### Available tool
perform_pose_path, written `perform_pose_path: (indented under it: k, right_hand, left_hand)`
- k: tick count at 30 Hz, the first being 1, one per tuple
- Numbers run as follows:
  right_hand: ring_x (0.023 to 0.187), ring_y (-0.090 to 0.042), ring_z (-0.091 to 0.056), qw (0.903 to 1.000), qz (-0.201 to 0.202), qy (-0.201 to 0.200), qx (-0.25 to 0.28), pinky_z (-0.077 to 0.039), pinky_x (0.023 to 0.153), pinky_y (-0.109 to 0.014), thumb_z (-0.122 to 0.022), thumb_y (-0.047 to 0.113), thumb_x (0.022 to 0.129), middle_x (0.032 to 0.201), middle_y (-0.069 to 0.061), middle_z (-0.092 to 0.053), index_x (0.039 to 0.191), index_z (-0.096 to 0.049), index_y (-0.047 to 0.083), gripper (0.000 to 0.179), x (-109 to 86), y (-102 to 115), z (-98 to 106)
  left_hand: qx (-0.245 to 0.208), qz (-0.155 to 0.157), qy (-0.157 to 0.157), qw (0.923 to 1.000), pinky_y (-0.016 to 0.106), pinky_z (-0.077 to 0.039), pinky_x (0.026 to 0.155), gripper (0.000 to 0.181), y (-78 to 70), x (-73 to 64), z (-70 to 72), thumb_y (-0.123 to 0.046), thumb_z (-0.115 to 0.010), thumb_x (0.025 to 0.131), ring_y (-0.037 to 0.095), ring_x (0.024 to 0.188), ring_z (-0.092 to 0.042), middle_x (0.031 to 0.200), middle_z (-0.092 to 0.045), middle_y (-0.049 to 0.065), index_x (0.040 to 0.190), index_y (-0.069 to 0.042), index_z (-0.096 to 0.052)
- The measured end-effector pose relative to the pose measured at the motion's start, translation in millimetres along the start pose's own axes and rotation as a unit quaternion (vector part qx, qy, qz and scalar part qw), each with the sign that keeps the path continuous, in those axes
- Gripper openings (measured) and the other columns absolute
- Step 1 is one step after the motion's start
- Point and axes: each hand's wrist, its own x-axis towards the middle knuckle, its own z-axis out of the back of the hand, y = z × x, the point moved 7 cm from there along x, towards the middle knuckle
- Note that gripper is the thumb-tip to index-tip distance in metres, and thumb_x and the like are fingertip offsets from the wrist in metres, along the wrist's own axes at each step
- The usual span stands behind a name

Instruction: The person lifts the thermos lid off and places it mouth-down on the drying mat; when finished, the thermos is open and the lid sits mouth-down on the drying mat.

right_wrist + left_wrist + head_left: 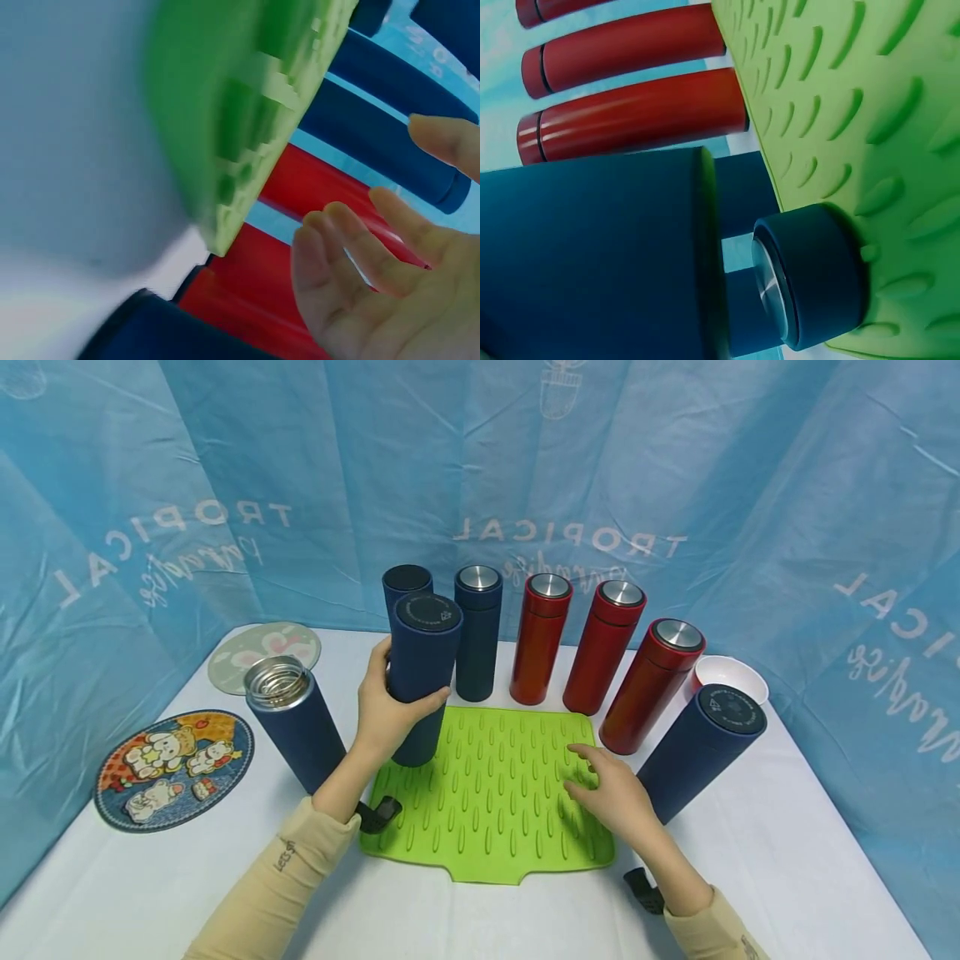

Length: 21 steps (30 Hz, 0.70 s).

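My biggest worry was the green mat (510, 777), because its ridged top could have let a bottle set down on it rock and topple. Over its far-left part, the left hand (385, 708) was grasping a dark blue bottle (422, 664), apparently upside down, a black disc on its upper end; it looked raised, and a slack squeeze on that wide, smooth body could have let it slip. Next came the uncapped blue bottle (300, 727) just left of that forearm, which a low swing of the arm could have tipped. Smallest, yet likeliest to be struck, I judged, was the loose blue cap (821, 270) standing on the mat; it showed only in my left wrist view, so lowering the bottle blind could have hit it. The right hand (615, 793) was released, fingers relaxed over the mat's right side, holding nothing. Around this, a blue curtain (420, 460) backed the white surface (540, 914), an oval placemat (176, 768) and a paler round mat (266, 647) lay at left, and two far blue bottles (477, 643) and three red bottles (542, 647) stood in the way of a far reach. Another blue bottle (693, 752) crowded the right hand from the right, with a white bowl (738, 675) beyond it.
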Motion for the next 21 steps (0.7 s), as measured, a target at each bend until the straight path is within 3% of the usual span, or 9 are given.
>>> perform_pose_path:
  k: [9, 16, 18, 21]
  right_hand:
    - [0.107, -0.027, -0.056, 0.9953, 0.025, -0.057, 0.074, -0.048, 0.082, -0.044, -0.064, 0.024, 0.085, 0.117, -0.011, -0.06, 0.13, -0.05, 0.014, 0.049, 11.4, 17.3, 21.3]
    - [0.106, -0.023, -0.056, 0.9896, 0.03, -0.063, 0.126, -0.048, 0.081, -0.039, -0.063, 0.024, 0.087, 0.115, -0.009, -0.06, 0.131, -0.049, 0.017, 0.046, 19.7, 20.4, 26.1]
    - [0.106, -0.022, -0.056, 0.9862, 0.038, -0.062, 0.149, -0.047, 0.081, -0.039, -0.062, 0.026, 0.088, 0.115, -0.009, -0.06, 0.131, -0.049, 0.018, 0.045, 22.0, 21.7, 27.0]
    - [0.107, -0.02, -0.054, 0.9797, 0.045, -0.054, 0.187, -0.045, 0.083, -0.038, -0.059, 0.029, 0.09, 0.117, -0.009, -0.059, 0.131, -0.049, 0.02, 0.044, 24.5, 23.2, 27.8]
  left_hand:
    - [0.064, -0.007, 0.069, 0.9955, 0.051, -0.039, 0.088, 0.084, -0.4, -8.8, -17.1, -0.017, -0.082, 0.066, 0.029, 0.108, -0.05, 0.122, -0.05, 0.011, 0.137, -0.021, -0.037]
    - [0.1, -0.025, 0.097, 0.99, 0.052, -0.043, 0.084, 0.085, 0.1, -14.7, -26.4, -0.016, -0.083, 0.065, 0.032, 0.104, -0.054, 0.122, -0.055, 0.014, 0.136, -0.023, -0.037]
    - [0.123, -0.034, 0.101, 0.9866, 0.052, -0.044, 0.083, 0.086, -1.2, -16.4, -28.5, -0.019, -0.084, 0.064, 0.032, 0.104, -0.054, 0.122, -0.054, 0.014, 0.136, -0.023, -0.037]
    - [0.177, -0.066, 0.111, 0.9757, 0.052, -0.045, 0.082, 0.086, -4.5, -19.0, -32.7, -0.024, -0.084, 0.063, 0.032, 0.104, -0.054, 0.122, -0.054, 0.013, 0.136, -0.023, -0.04]
